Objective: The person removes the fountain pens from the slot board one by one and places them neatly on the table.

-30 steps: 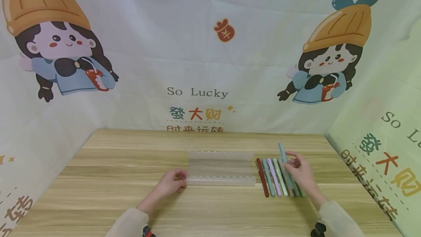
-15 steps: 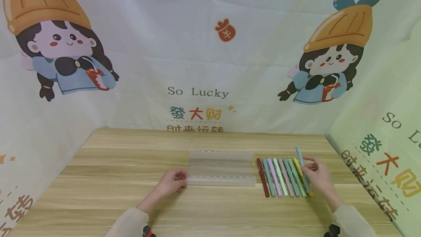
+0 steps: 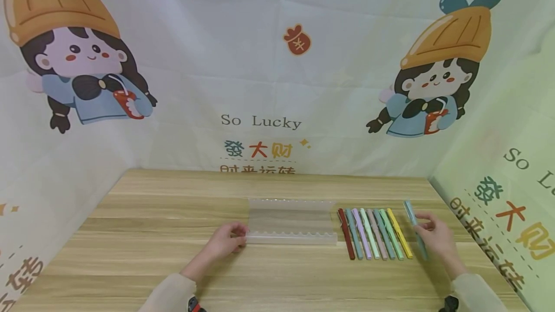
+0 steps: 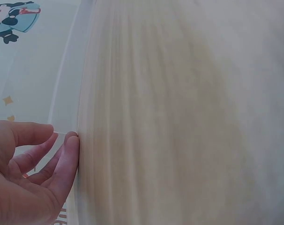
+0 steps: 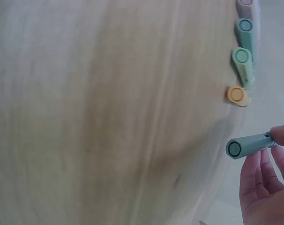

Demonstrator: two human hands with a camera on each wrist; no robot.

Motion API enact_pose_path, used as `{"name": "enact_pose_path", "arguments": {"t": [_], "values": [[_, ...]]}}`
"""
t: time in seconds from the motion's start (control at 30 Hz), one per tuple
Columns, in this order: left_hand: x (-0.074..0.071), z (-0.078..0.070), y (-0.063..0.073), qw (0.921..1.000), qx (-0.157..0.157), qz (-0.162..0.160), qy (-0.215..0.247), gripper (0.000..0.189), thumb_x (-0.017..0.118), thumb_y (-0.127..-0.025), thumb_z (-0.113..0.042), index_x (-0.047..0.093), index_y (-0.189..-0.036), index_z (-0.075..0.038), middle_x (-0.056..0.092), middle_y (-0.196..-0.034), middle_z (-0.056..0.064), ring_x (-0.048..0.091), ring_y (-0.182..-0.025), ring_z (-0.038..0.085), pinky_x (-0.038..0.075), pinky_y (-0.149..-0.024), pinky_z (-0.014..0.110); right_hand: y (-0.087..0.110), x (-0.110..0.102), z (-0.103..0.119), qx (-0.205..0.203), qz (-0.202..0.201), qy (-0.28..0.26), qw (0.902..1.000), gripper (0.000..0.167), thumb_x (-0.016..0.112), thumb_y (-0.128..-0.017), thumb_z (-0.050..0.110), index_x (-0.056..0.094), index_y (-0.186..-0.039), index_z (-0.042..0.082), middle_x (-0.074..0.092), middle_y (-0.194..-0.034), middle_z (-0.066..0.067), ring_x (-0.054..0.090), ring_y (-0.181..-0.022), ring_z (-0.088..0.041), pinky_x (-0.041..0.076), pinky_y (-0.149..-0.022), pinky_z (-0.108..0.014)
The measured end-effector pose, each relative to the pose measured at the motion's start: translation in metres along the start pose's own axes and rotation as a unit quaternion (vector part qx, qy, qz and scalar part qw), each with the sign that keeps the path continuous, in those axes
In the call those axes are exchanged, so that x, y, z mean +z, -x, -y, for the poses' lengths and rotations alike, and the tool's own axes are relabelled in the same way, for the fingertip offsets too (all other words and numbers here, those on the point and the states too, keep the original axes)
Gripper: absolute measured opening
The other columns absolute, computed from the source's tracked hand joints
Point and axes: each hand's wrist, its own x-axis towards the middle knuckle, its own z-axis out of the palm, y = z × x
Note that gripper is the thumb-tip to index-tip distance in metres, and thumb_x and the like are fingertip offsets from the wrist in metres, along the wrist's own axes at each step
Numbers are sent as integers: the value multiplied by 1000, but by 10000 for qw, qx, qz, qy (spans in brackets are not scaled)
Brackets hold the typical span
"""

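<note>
My right hand [image 3: 438, 240] pinches a blue-grey pen [image 3: 415, 227] between thumb and fingers, tilted, to the right of a row of pens. In the right wrist view the round end of that pen [image 5: 247, 146] points away from the fingers. My left hand [image 3: 226, 239] grips the left end of a clear plastic pen rack [image 3: 291, 239] with notched edges. The left wrist view has the thumb and bent fingers [image 4: 67, 164] meeting at a thin transparent edge. Beside the rack lie a dark red pen [image 3: 346, 235], a purple pen [image 3: 362, 235], a yellow pen [image 3: 400, 234] and several others.
The wood-grain table [image 3: 277, 278] holds the rack and the pens. A printed cloth [image 3: 260, 61] hangs behind it and on both sides. Between the yellow pen and the held pen a narrow strip of tabletop shows.
My right hand has moved right with the blue-grey pen, from over the row to beyond the yellow pen, and lower. My left hand and the rack stay in place.
</note>
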Motion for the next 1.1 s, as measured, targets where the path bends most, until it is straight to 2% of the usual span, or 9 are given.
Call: {"name": "enact_pose_path", "arguments": {"t": [0.17, 0.47, 0.93, 1.1], "values": [[0, 0, 1, 10000, -20, -47, 33, 16, 54, -79, 8, 54, -94, 10, 55, -82, 11, 56, -69, 22, 51, -57, 35, -1, 4, -5, -51, 115, 269, 9996, 32, 57, -80, 13, 53, -106, -6, 60, -81, -20, 56, -71, -32, 44, -53, -33], [0, 0, 1, 10000, -23, -36, -3, 16, 53, -79, 9, 54, -94, 10, 54, -82, 11, 56, -68, 20, 51, -57, 33, -6, 8, -4, 64, 484, 669, 9966, 33, 55, -82, 10, 51, -108, -9, 60, -86, -25, 56, -75, -36, 44, -59, -38], [0, 0, 0, 10000, -17, 21, -26, 16, 53, -79, 8, 54, -95, 10, 55, -83, 11, 56, -68, 20, 51, -56, 31, -16, 12, -4, 297, 819, 773, 9932, 33, 55, -80, 10, 52, -105, -11, 57, -84, -25, 54, -73, -32, 43, -57, -35], [0, -1, 0, 10000, -15, 1, -23, 16, 54, -79, 8, 54, -95, 9, 54, -81, 12, 56, -68, 20, 51, -56, 32, -18, 13, -2, 365, 874, 817, 9921, 34, 55, -79, 11, 52, -105, -11, 57, -87, -26, 54, -76, -35, 43, -62, -41]]}}
